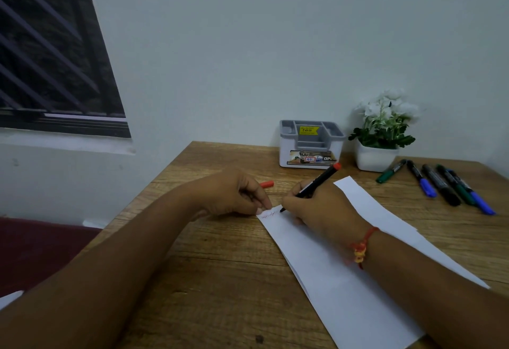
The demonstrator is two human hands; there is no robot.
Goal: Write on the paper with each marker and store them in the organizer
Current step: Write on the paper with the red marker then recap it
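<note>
There is one long white paper sheet [355, 288]. One black marker with a red end [316, 182] is at 12 o'clock from it. Five more markers [438, 183] lie at 2 o'clock. There is one red cap [267, 184], one grey and white organizer box [310, 143] and one white flower pot [376, 157].

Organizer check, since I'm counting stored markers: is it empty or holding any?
Empty as far as visible: the organizer shows no markers in its compartments; five lie on the table.

Table [220, 266] matt grained wood; paper [344, 293] smooth white; organizer [311, 145] glossy grey-white plastic.
</note>
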